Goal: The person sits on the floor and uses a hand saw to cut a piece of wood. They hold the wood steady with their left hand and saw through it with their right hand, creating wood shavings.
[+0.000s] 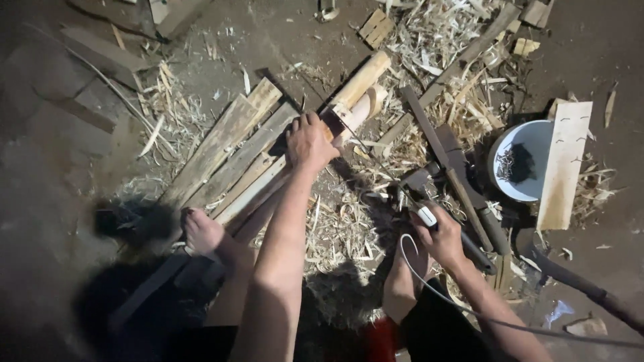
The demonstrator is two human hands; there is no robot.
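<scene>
- The left hand [310,142] reaches forward, toward 12 o'clock from the person, and clamps down over the near end of a pale round wooden billet [359,87]. Its grip is closed over the top of the wood, fingers wrapped toward the cut end, which looks like a way to pin the piece steady.
- The billet lies slanted, its far end pointing to about 1 o'clock, and its near end rests on a fan of grey weathered planks [235,157] that raise it off the dirt floor [604,53].
- The right hand [444,240], at about 3 o'clock from the left, has its grip shut around the handle of a dark tool [469,245] with a small white part [426,216] at its top; what sort of tool it is cannot be told. It is held low and close to the body, apart from the billet.
- A thin white cord [469,312] loops from the right wrist area back toward 5 o'clock.
- A bare foot [201,231] at 8 o'clock presses on the near ends of the planks, likely weighting them so they do not shift.
- Shavings [342,231] lie thick between the hands.
- At 3 o'clock sits a white bowl [537,144] holding dark bits, with a pale board [565,164] laid across its right rim, within reach of the right hand.
</scene>
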